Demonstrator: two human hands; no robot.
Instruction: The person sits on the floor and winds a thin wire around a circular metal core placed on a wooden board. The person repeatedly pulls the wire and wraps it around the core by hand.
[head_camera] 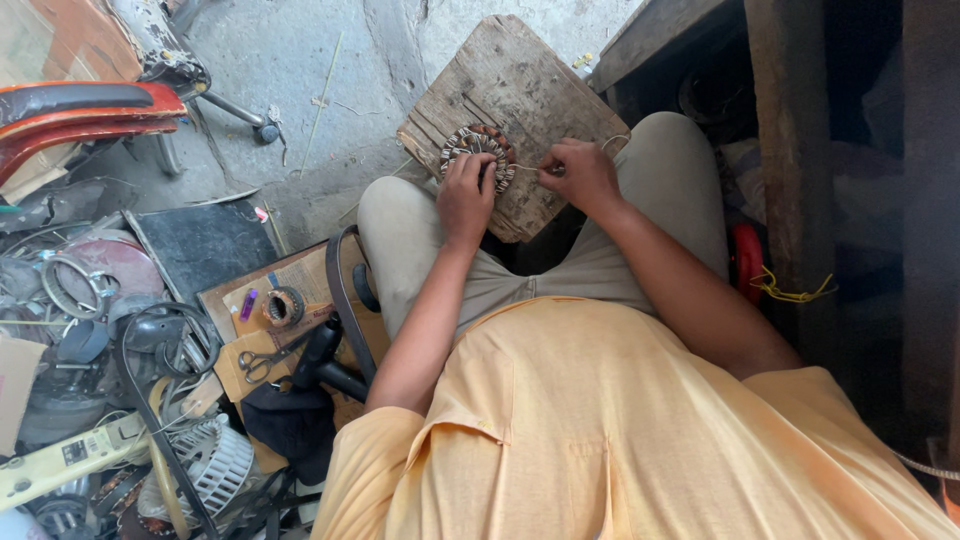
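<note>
A worn wooden board point(520, 90) lies across the person's knees, and on its middle sits a ring-shaped wound stator point(478, 155), probably heavy and stiff with delicate wire. The left hand point(466, 197) presses its near rim, fingers curled. Just right of the board's middle, the right hand point(583, 172) pinches a thin cord point(527, 168); the solid outer rim looks the safest hold.

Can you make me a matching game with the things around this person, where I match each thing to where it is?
Things:
1. round wire-wound ring
2. scissors
3. wooden board
4. thin string

Places:
A. pinched in the right hand
B. resting across the person's knees
C. on the board, under the left hand
D. lying on cardboard beside the person's leg

Pairs: 1-C, 2-D, 3-B, 4-A
</note>
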